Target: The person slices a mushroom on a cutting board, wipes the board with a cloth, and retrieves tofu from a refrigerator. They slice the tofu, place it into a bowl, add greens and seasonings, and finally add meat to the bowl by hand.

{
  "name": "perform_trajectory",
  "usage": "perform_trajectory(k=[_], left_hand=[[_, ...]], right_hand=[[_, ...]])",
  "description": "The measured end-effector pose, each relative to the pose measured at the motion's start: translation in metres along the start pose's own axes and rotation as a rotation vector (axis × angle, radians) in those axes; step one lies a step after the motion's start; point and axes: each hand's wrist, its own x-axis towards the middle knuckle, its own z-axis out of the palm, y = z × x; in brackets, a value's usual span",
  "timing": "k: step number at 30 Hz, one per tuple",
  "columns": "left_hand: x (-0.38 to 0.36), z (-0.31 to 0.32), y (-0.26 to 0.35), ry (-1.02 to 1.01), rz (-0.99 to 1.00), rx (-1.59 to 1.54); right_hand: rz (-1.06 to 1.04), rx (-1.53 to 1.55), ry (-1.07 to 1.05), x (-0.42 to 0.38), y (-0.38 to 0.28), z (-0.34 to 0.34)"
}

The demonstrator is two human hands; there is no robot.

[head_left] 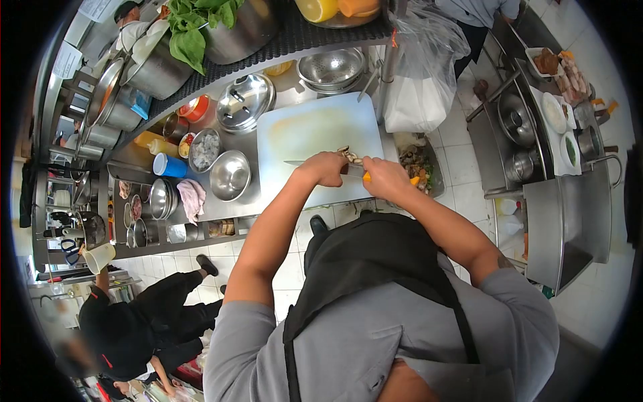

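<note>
A pale cutting board [301, 137] with a yellowish stain lies on the steel counter. Over its lower right part, my right hand [387, 178] is closed round the yellow handle of a knife [296, 163], whose blade points left across the board. My left hand [324, 168] has its fingers curled together beside the blade; what they hold, if anything, is hidden. Small brown and white pieces [350, 155], perhaps mushroom, lie between the two hands at the far side of the blade.
Left of the board are an empty steel bowl [230, 175], a bowl of translucent pieces [205, 150] and a pink cloth [192, 199]. A bin of scraps [422, 164] stands to the right. A shelf [248, 63] overhangs the back. Another person in black [127, 321] is at lower left.
</note>
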Motion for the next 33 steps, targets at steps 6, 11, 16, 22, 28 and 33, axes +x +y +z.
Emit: perform_trajectory(k=[6, 11, 16, 22, 28, 33], left_hand=[[-0.025, -0.019, -0.005, 0.407, 0.074, -0.162], [-0.046, -0.04, -0.011, 0.269, -0.194, -0.294], [0.022, 0.04, -0.018, 0.464, -0.14, -0.144], [0.039, 0.062, 0.005, 0.497, -0.204, -0.198], [0.041, 0.085, 0.013, 0.748, -0.306, -0.445], [0.02, 0.089, 0.01, 0.961, -0.436, -0.728]], right_hand=[[0.052, 0.058, 0.01, -0.004, 0.007, -0.004], [0.3, 0.257, -0.071, -0.008, 0.043, 0.001], [0.423, 0.467, -0.136, -0.017, 0.077, 0.022], [0.367, 0.432, -0.178, -0.029, 0.086, 0.049], [0.316, 0.409, -0.215, -0.041, 0.061, 0.049], [0.276, 0.399, -0.213, -0.028, 0.026, 0.03]])
